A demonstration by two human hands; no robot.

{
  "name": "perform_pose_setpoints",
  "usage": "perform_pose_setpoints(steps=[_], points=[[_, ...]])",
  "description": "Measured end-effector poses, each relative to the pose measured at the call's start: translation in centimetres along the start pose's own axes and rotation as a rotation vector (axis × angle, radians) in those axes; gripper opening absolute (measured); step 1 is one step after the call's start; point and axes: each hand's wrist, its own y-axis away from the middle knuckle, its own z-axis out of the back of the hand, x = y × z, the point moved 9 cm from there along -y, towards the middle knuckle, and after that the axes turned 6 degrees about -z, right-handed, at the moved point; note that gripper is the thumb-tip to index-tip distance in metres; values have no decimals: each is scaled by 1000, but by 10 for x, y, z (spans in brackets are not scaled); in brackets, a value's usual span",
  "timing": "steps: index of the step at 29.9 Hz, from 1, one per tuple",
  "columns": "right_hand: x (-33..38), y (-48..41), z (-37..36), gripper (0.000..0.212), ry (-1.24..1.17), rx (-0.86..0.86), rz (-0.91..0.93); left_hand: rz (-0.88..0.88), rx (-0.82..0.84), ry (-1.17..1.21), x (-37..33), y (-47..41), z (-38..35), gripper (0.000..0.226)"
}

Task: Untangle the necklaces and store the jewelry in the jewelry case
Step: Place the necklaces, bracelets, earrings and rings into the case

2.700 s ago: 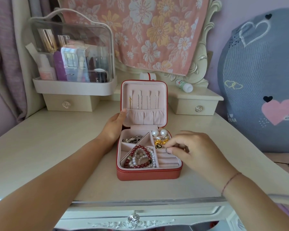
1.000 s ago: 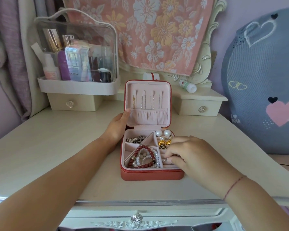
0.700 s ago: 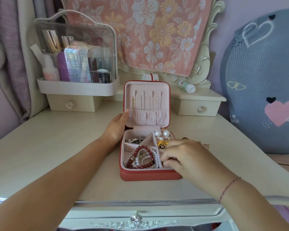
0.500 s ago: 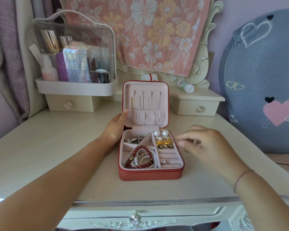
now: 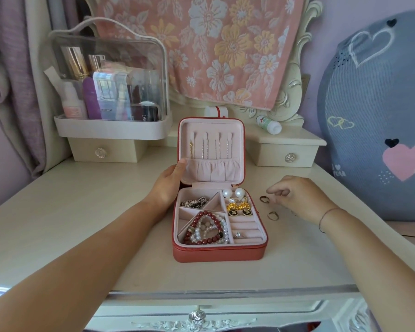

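A red jewelry case (image 5: 219,254) stands open on the dressing table, its lid upright with several thin necklaces (image 5: 210,148) hanging inside. My left hand (image 5: 168,185) holds the lid's left edge. The tray holds red and pearl bracelets (image 5: 205,230), a silver chain (image 5: 194,202), pearl and gold earrings (image 5: 237,202) and one small ring (image 5: 238,235) in the ring rolls. My right hand (image 5: 295,197) hovers over the table right of the case, fingers loosely curled and empty, just beside two dark rings (image 5: 264,199) (image 5: 273,215) lying on the tabletop.
A clear cosmetics box (image 5: 110,92) sits on a small drawer unit at the back left. A white bottle (image 5: 268,124) lies on the right drawer unit. A floral cloth hangs behind. A grey heart cushion (image 5: 379,116) leans at the right edge of the table (image 5: 58,224).
My right hand left a small ring in the ring rolls, then drew out of the case and moved right, over the loose rings on the table. My left hand stayed on the lid.
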Motion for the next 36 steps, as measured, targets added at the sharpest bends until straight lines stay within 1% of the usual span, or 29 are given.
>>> perform_pose_setpoints(steps=[3,6,10,12,15,19,22,24,26,28,31,33,36], points=[[6,12,5,2,11,7,29,-4,3,6,0,0,-1,49],[7,28,-5,7,78,75,17,-2,1,16,1,-1,-1,50],[4,34,-8,8,56,35,-19,2,6,22,0,0,-2,50],[0,35,-7,8,-12,4,-53,5,4,24,0,1,-1,51],[-4,38,-5,17,-124,-45,-96,3,1,27,1,1,-1,50],[0,46,0,27,-202,-124,-81,-2,-5,8,0,1,0,50],[12,59,11,22,-301,-191,-42,3,-4,3,0,1,0,51],[29,70,17,20,-448,-159,24,4,-2,10,1,0,0,50],[50,82,17,20,-558,-73,112,3,-7,14,0,0,0,49],[64,93,12,20,-513,-26,190,3,-11,14,0,0,0,49],[71,98,8,24,-348,-60,282,7,-8,20,0,0,0,49],[71,98,7,24,-304,-69,312,6,-4,9,0,0,0,49],[68,95,2,16,-290,-29,310,3,-8,14,0,1,0,47]])
